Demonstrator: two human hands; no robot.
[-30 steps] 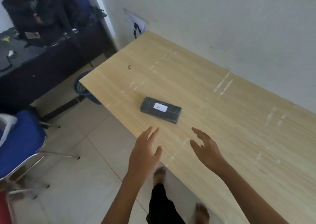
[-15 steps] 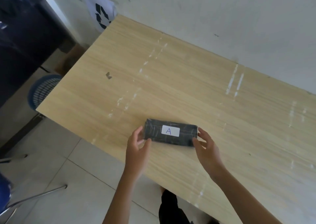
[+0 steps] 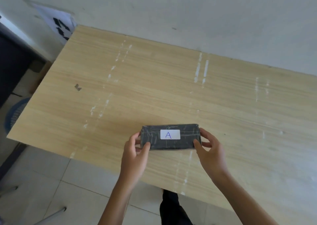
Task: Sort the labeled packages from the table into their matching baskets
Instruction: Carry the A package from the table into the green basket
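On table (image 3: pixel 154 91), package (image 3: pixel 169 136), both hands gripping

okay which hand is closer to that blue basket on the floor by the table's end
Left. The left hand grips the package's left end, on the side toward the blue basket; the right hand grips the opposite end, farther away.

There is one view only, from a wide-angle camera worn on the person's head, looking steeply down and forward over the wooden table (image 3: pixel 154 91). The table's near edge runs slantwise through the lower frame, close to the lens; its far edge meets a pale wall (image 3: pixel 188 10) at the top. Left of the table, tiled floor (image 3: pixel 42 182) shows below. No second view shares the scene.
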